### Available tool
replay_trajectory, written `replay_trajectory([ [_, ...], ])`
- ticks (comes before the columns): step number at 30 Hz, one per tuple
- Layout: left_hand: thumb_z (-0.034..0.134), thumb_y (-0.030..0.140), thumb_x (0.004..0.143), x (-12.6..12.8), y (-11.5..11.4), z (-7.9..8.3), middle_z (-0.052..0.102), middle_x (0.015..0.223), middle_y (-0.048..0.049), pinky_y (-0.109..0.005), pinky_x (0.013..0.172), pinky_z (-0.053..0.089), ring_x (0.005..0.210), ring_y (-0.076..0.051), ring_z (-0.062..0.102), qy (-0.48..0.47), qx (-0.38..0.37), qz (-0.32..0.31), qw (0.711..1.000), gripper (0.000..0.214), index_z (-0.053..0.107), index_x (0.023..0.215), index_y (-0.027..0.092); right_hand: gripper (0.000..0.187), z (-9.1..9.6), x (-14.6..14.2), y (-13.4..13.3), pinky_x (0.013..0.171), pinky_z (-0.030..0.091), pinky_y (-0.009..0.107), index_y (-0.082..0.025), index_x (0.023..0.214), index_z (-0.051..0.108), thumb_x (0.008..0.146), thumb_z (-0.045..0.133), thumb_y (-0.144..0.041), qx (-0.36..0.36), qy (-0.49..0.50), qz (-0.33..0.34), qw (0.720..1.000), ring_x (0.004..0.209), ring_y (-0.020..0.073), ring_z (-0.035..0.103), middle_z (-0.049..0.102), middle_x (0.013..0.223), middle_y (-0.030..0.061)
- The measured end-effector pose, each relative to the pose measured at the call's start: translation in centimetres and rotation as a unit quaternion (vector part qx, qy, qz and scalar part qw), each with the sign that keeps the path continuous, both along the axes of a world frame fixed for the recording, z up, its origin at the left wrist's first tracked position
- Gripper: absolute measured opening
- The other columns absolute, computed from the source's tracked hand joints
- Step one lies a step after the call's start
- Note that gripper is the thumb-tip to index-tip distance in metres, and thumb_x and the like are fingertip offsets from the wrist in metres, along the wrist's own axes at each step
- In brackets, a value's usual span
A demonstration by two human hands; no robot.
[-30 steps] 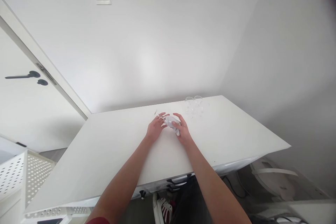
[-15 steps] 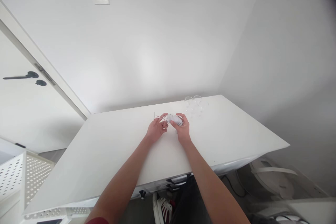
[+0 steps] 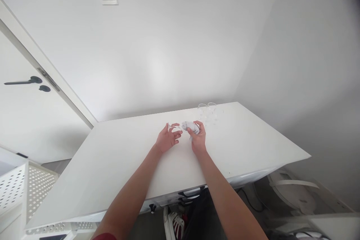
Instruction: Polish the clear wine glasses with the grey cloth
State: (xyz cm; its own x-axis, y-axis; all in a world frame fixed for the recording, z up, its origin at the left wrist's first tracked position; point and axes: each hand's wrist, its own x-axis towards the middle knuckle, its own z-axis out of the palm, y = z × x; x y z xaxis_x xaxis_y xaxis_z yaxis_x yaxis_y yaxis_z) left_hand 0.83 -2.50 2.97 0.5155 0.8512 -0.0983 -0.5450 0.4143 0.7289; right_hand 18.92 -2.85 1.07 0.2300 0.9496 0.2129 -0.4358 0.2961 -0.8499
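Observation:
Over the middle of the white table, my left hand (image 3: 167, 138) holds a clear stemmed glass (image 3: 174, 127) lying sideways. Its foot points left and the stem runs between my thumb and fingers. My right hand (image 3: 199, 137) is closed on a whitish-grey cloth (image 3: 191, 126), bunched just right of the glass. Whether the cloth touches the glass's bowl is hard to tell, as the clear glass blends into the white behind. Several more clear glasses (image 3: 207, 114) stand behind and to the right of my right hand, near the wall.
The white table (image 3: 118, 157) reaches to the wall, its front edge close to my body. At left are a door with a dark handle (image 3: 35, 80) and a white perforated rack (image 3: 41, 183). A white rounded appliance (image 3: 292, 195) sits below on the right.
My right hand has drawn the cloth a little to the right, away from my left hand. The fingers of my left hand have spread somewhat around the glass.

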Motion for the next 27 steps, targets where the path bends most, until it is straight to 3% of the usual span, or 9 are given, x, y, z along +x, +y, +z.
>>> replay_trajectory([
  [3,0.057,0.064,0.091,0.1,0.1,0.0,0.065,0.097,-0.0084,-0.023,0.057,0.042,0.077,-0.016,0.058,-0.013,0.004,0.016,1.000,0.041,0.064,0.102,0.025,0.054,0.0,-0.1,-0.1,0.066,0.046,0.026,-0.026,0.109,0.055,0.069,0.088,-0.040,-0.016,0.001,-0.021,1.000,0.075,0.0151,0.057,0.063,0.088,-0.0015],
  [8,0.054,0.070,0.090,0.1,0.4,-0.5,0.061,0.087,-0.0084,-0.024,0.052,0.040,0.071,-0.016,0.054,0.002,0.007,0.064,0.998,0.049,0.062,0.090,0.022,0.055,0.1,-0.4,-0.1,0.064,0.046,0.026,-0.025,0.108,0.056,0.067,0.089,-0.041,-0.026,-0.023,-0.042,0.999,0.073,0.0153,0.057,0.064,0.086,-0.0017],
  [12,0.057,0.053,0.090,-0.1,0.7,-0.8,0.058,0.082,-0.0091,-0.026,0.054,0.041,0.068,-0.016,0.051,0.007,0.003,0.082,0.997,0.037,0.069,0.091,0.019,0.055,0.1,-0.2,-0.1,0.066,0.047,0.027,-0.024,0.108,0.058,0.065,0.089,-0.040,-0.029,-0.032,-0.069,0.997,0.075,0.0152,0.058,0.066,0.089,-0.0010],
  [16,0.057,0.039,0.080,-0.1,0.7,-1.0,0.060,0.083,-0.0119,-0.028,0.057,0.041,0.067,-0.016,0.049,0.009,-0.003,0.072,0.997,0.032,0.073,0.091,0.014,0.058,0.0,0.0,0.1,0.070,0.049,0.028,-0.024,0.112,0.059,0.065,0.088,-0.039,-0.026,-0.034,-0.091,0.995,0.081,0.0161,0.060,0.068,0.097,0.0015],
  [21,0.056,0.021,0.067,0.1,0.4,-1.1,0.055,0.076,-0.0090,-0.026,0.054,0.032,0.062,-0.013,0.041,0.065,0.050,0.037,0.996,0.022,0.070,0.082,0.014,0.053,-0.7,0.3,0.6,0.080,0.052,0.031,-0.024,0.121,0.060,0.077,0.078,-0.047,-0.028,0.037,-0.104,0.993,0.095,0.0185,0.064,0.069,0.114,0.0064],
  [24,0.055,0.015,0.061,0.4,0.2,-1.0,0.052,0.072,-0.0049,-0.026,0.056,0.032,0.060,-0.012,0.038,0.088,0.089,0.057,0.990,0.018,0.065,0.076,0.016,0.045,-1.1,0.3,0.8,0.085,0.053,0.032,-0.025,0.116,0.060,0.081,0.076,-0.047,-0.036,0.090,-0.089,0.991,0.098,0.0176,0.065,0.067,0.118,0.0060],
  [27,0.054,0.013,0.059,0.6,0.1,-0.9,0.050,0.068,-0.0027,-0.027,0.057,0.034,0.060,-0.012,0.039,0.097,0.119,0.083,0.985,0.017,0.062,0.073,0.017,0.037,-1.3,0.3,0.9,0.075,0.054,0.029,-0.026,0.102,0.056,0.078,0.080,-0.043,-0.044,0.104,-0.048,0.992,0.086,0.0159,0.064,0.067,0.102,0.0022],
])
